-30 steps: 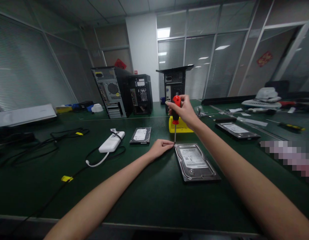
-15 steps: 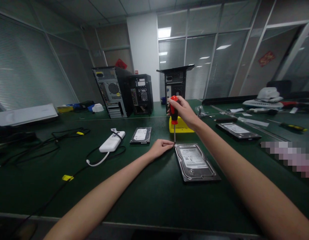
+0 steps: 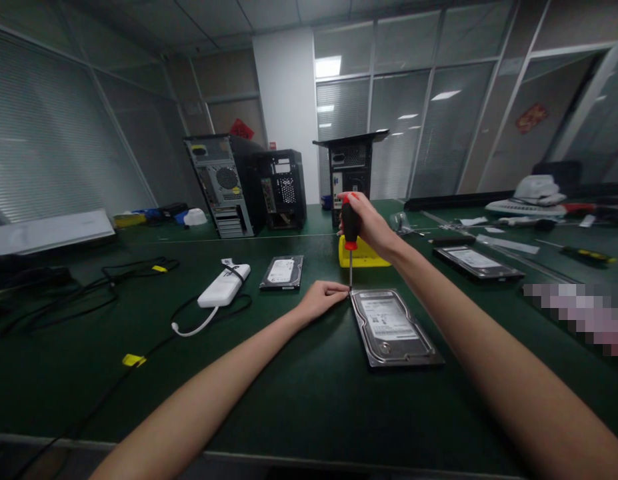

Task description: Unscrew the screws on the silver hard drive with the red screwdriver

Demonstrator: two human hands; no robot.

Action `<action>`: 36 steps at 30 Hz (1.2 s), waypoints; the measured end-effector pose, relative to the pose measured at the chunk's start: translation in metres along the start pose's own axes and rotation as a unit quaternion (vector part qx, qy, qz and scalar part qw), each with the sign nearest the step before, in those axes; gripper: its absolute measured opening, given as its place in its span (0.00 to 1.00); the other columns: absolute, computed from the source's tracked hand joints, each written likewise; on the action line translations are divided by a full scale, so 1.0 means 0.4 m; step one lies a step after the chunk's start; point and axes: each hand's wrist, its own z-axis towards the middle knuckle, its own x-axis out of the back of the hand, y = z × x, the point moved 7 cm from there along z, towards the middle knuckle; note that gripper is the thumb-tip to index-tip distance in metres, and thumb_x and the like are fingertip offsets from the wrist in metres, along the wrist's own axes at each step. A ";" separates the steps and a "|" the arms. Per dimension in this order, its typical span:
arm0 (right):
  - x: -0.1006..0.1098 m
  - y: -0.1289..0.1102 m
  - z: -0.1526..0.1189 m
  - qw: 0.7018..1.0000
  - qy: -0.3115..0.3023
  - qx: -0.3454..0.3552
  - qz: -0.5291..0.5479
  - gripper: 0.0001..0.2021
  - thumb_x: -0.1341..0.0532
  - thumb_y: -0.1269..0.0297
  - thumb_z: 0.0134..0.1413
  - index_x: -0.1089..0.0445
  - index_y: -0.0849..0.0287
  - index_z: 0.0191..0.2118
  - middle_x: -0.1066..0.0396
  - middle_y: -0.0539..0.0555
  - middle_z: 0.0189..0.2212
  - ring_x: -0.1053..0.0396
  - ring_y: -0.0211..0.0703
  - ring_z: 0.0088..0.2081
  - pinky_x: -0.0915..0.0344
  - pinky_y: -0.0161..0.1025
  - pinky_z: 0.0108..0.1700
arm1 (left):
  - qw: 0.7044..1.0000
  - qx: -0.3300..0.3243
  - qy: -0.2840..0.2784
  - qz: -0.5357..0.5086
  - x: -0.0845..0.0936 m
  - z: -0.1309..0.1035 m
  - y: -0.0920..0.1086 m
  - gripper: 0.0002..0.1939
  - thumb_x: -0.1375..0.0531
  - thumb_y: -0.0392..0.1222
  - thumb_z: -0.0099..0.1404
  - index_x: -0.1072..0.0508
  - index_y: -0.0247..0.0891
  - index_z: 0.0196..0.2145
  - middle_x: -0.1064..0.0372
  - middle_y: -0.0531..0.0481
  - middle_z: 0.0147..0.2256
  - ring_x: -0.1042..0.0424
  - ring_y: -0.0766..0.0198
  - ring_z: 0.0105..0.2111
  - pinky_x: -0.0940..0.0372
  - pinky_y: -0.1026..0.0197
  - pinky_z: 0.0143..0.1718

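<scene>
My right hand point(image 3: 365, 223) is wrapped round the red and black handle of a screwdriver point(image 3: 351, 228), which stands upright. Its shaft points down at the far left corner of a hard drive point(image 3: 389, 320) lying label up on the green table. My left hand point(image 3: 323, 298) rests on the table to the left of that corner. Its fingers are pressed together, and their tips meet at the screwdriver's lower end. Whatever lies between those fingertips is too small to make out. Right behind the shaft sits a yellow tray point(image 3: 369, 255).
Another hard drive point(image 3: 283, 273) lies beyond my left hand, and one more point(image 3: 477, 261) at the right. A white power adapter point(image 3: 223, 285) with cables is at the left. Computer cases point(image 3: 229, 183) stand at the back. A second screwdriver point(image 3: 583, 253) lies far right.
The screwdriver handle has turned, so more of its black side faces me, and my right fingers have shifted round its top. The left hand and the hard drive stay in place.
</scene>
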 end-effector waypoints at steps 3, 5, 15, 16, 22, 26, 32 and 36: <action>0.011 0.000 0.002 1.000 0.019 0.011 0.001 0.18 0.38 0.49 0.48 0.39 0.56 0.38 0.40 0.46 0.27 0.36 0.33 0.25 0.32 0.35 0.28 | 1.000 -0.009 -0.005 0.009 -0.001 0.000 0.004 0.16 0.38 0.39 0.60 0.23 0.29 0.45 0.24 0.39 0.43 0.25 0.53 0.45 0.35 0.52 0.51; 0.018 -0.002 0.002 0.999 0.030 0.022 0.016 0.21 0.34 0.50 0.44 0.42 0.56 0.36 0.38 0.45 0.27 0.35 0.32 0.25 0.32 0.35 0.29 | 1.000 -0.014 -0.007 0.014 -0.003 0.000 0.007 0.16 0.38 0.39 0.60 0.23 0.29 0.45 0.24 0.39 0.43 0.25 0.53 0.45 0.35 0.53 0.51; -0.007 -0.023 -0.016 1.000 -0.016 0.021 0.002 0.20 0.36 0.49 0.48 0.42 0.55 0.40 0.37 0.46 0.27 0.37 0.31 0.24 0.37 0.34 0.29 | 0.999 -0.011 -0.019 0.033 -0.009 -0.010 0.037 0.18 0.38 0.43 0.60 0.24 0.31 0.46 0.25 0.40 0.46 0.27 0.53 0.48 0.36 0.54 0.52; -0.010 -0.022 -0.015 1.000 -0.020 0.014 0.001 0.20 0.38 0.48 0.49 0.42 0.55 0.40 0.37 0.46 0.27 0.37 0.32 0.24 0.37 0.34 0.28 | 0.999 -0.016 -0.036 0.027 -0.015 -0.014 0.043 0.21 0.37 0.45 0.59 0.25 0.31 0.48 0.27 0.40 0.48 0.29 0.52 0.50 0.37 0.53 0.53; -0.007 -0.013 -0.011 1.000 -0.021 -0.002 0.015 0.18 0.39 0.50 0.50 0.42 0.56 0.39 0.37 0.46 0.27 0.36 0.31 0.25 0.36 0.34 0.30 | 0.979 -0.048 -0.088 0.177 -0.031 -0.039 0.077 0.54 0.30 0.55 0.46 0.48 0.35 0.65 0.35 0.37 0.56 0.44 0.46 0.61 0.59 0.44 0.64; -0.004 -0.026 -0.014 1.000 -0.008 0.020 -0.003 0.19 0.35 0.53 0.46 0.43 0.57 0.35 0.34 0.47 0.28 0.34 0.32 0.26 0.34 0.35 0.32 | 0.966 -0.049 -0.082 0.239 -0.032 -0.045 0.083 0.57 0.32 0.60 0.46 0.51 0.35 0.66 0.38 0.35 0.58 0.49 0.42 0.63 0.59 0.42 0.62; -0.005 -0.037 -0.021 0.999 0.001 0.022 -0.023 0.20 0.33 0.54 0.46 0.44 0.56 0.35 0.34 0.46 0.26 0.33 0.33 0.26 0.34 0.35 0.32 | 0.969 -0.039 -0.091 0.226 -0.034 -0.050 0.089 0.55 0.32 0.59 0.48 0.51 0.36 0.66 0.38 0.35 0.58 0.49 0.43 0.62 0.60 0.44 0.62; -0.016 -0.043 -0.022 0.999 -0.034 0.032 -0.027 0.16 0.36 0.54 0.49 0.41 0.56 0.35 0.37 0.45 0.26 0.36 0.31 0.24 0.36 0.34 0.30 | 0.969 -0.044 -0.091 0.228 -0.032 -0.049 0.088 0.55 0.32 0.60 0.48 0.50 0.34 0.65 0.37 0.35 0.57 0.48 0.44 0.62 0.60 0.44 0.63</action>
